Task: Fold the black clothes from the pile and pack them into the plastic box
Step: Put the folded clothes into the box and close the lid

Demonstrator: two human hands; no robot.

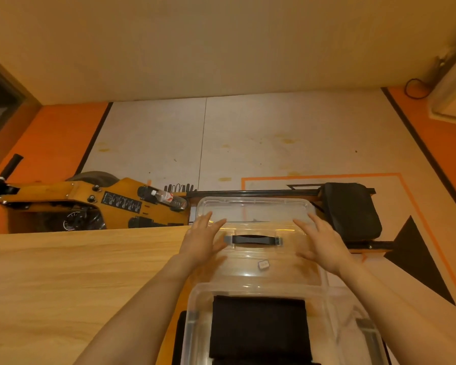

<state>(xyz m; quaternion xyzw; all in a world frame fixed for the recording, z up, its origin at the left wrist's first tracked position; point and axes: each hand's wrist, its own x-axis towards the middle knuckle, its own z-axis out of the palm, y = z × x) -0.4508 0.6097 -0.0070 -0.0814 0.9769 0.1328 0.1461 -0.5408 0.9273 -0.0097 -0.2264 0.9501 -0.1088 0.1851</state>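
Steadying the clear lid [256, 222], my left hand [202, 239] and right hand [323, 245] lie flat on its sides, fingers straight and spread. Folded black clothes [258, 327] sit in the box [192, 306] below my wrists. Packing looks finished; next I'd lower the lid squarely onto the box.

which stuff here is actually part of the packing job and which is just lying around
Part of the job:
plastic box
clear lid, with the left hand and right hand on it
folded black clothes in the box

Lying about:
water bottle
rowing machine
black seat pad
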